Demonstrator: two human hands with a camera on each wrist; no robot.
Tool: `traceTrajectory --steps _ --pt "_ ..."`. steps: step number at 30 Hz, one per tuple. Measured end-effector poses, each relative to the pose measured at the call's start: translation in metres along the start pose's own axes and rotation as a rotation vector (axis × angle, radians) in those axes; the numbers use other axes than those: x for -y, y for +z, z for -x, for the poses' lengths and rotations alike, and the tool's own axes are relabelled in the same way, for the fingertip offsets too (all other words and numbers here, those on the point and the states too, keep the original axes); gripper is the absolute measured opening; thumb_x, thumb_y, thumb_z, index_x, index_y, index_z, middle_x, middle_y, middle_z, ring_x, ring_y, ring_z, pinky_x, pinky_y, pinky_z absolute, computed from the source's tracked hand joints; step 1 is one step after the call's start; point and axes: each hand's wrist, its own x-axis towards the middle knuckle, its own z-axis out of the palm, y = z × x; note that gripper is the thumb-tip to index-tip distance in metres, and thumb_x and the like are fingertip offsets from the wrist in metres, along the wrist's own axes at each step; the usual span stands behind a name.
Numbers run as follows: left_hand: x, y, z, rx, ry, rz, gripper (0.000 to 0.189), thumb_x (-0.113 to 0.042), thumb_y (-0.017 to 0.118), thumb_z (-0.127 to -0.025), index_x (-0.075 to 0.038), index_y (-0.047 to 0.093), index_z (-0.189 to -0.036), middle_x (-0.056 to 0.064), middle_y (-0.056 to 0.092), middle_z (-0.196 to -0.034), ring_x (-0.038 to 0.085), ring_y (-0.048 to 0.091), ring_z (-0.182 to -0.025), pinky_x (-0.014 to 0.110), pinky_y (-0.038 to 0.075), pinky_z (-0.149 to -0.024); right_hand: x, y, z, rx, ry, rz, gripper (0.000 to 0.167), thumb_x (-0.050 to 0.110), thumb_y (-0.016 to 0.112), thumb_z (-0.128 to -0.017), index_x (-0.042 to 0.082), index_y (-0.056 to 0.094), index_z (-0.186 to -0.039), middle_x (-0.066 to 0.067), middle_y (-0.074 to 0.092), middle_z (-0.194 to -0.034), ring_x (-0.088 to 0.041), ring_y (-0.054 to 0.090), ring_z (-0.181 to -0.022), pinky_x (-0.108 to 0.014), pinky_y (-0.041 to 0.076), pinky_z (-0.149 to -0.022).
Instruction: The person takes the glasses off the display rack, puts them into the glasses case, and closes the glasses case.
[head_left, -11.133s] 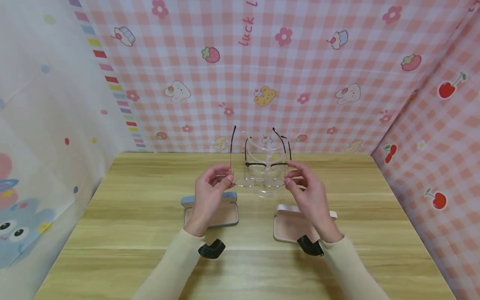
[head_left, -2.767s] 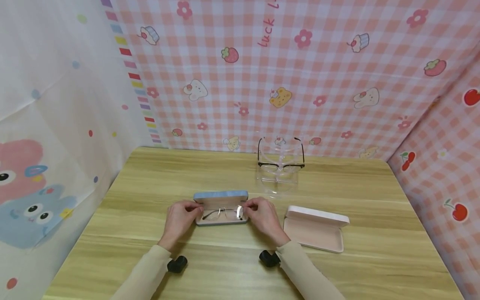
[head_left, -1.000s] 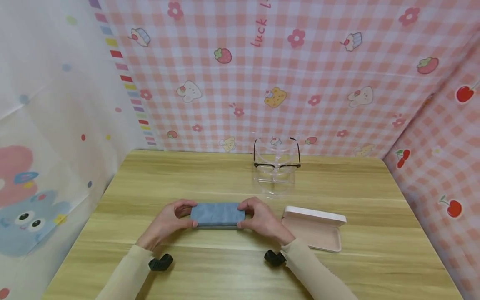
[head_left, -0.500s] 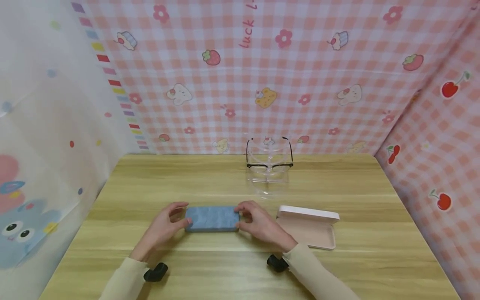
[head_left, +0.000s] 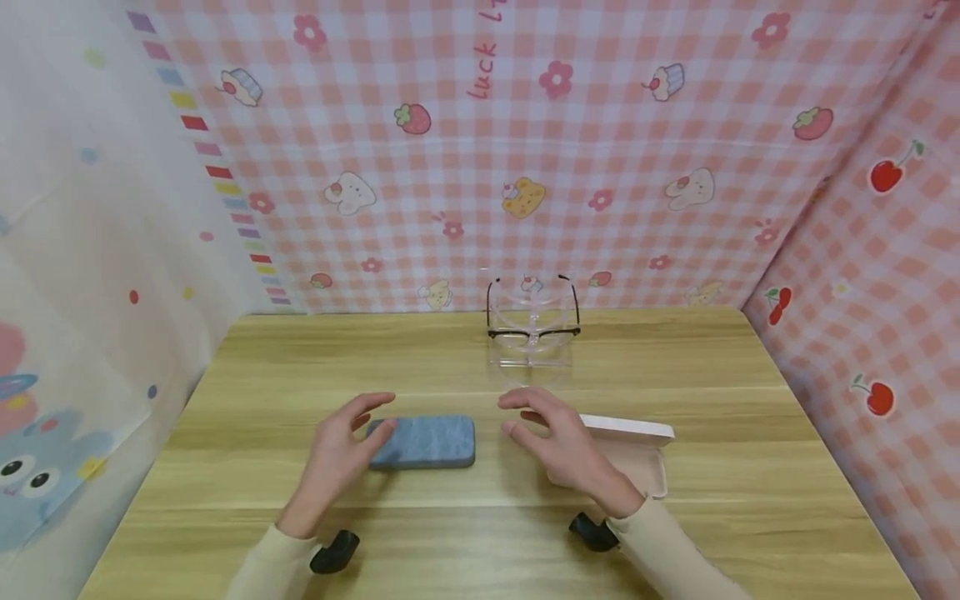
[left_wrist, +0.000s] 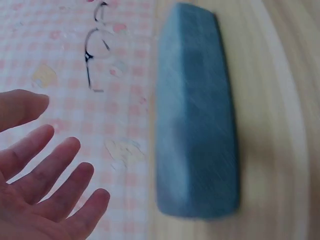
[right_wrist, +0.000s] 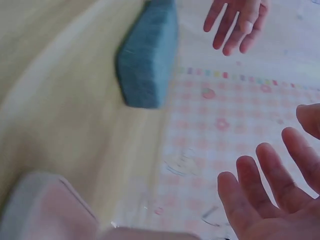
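Note:
A closed blue glasses case (head_left: 427, 442) lies flat on the table. Above its left end, the left hand (head_left: 341, 450) hovers with parted fingers, holding nothing; the left wrist view shows the whole case (left_wrist: 197, 115) apart from that hand's spread fingers (left_wrist: 60, 160). Right of the case, the right hand (head_left: 558, 437) is raised with its fingers apart and nothing in them. It partly covers an open white glasses case (head_left: 630, 429) with a pale pink lining, whose inside shows no glasses. In the right wrist view the right hand's fingers (right_wrist: 270, 185) are relaxed.
At the back of the table, black-framed glasses (head_left: 534, 334) sit on a clear display stand (head_left: 528, 362). Behind the wooden table (head_left: 465, 533) hangs a pink checked cloth, with printed cloths on both sides. A black wrist camera (head_left: 335, 552) hangs under each cuff.
The gold-rimmed glasses went from the hands into the blue case, which was then closed. Both hands have since let go of it; the right hand has moved right, over the white case.

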Motion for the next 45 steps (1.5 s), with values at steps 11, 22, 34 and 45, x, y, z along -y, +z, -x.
traceTrajectory --steps 11,22,34,45 --pt "-0.031 0.019 -0.02 -0.101 0.101 0.012 0.028 -0.015 0.076 -0.096 -0.007 0.074 -0.123 0.008 0.074 -0.123 0.031 0.067 -0.117 0.05 0.054 -0.101 0.016 -0.05 -0.001 -0.13 -0.014 0.02 0.025 0.008 0.069 -0.1 0.001 0.067 -0.124 -0.015 0.063 -0.135 -0.029 0.058 -0.128 -0.045 0.05 -0.108" --pt "-0.057 0.034 -0.052 -0.091 0.101 0.104 0.026 -0.017 0.072 -0.099 -0.006 0.074 -0.122 0.007 0.073 -0.123 0.026 0.065 -0.121 0.045 0.053 -0.104 0.016 -0.091 -0.011 -0.22 0.045 0.07 0.029 0.016 0.063 -0.105 0.002 0.064 -0.13 -0.014 0.061 -0.137 -0.031 0.059 -0.128 -0.033 0.052 -0.105" --pt "-0.068 0.059 -0.093 -0.066 0.009 0.235 0.027 -0.017 0.069 -0.1 -0.002 0.071 -0.123 0.012 0.073 -0.12 0.027 0.068 -0.114 0.043 0.057 -0.098 0.007 -0.129 -0.036 -0.244 0.128 0.155 0.037 0.027 0.059 -0.107 -0.002 0.063 -0.13 -0.02 0.066 -0.131 -0.033 0.062 -0.124 -0.05 0.05 -0.107" --pt "-0.064 0.078 -0.124 -0.063 -0.101 0.281 0.028 -0.015 0.069 -0.099 -0.002 0.069 -0.124 0.015 0.071 -0.122 0.029 0.067 -0.111 0.041 0.055 -0.099 -0.012 -0.15 -0.062 -0.2 0.226 0.183 0.042 0.035 0.057 -0.107 0.004 0.062 -0.135 -0.017 0.063 -0.133 -0.035 0.059 -0.125 -0.054 0.051 -0.102"
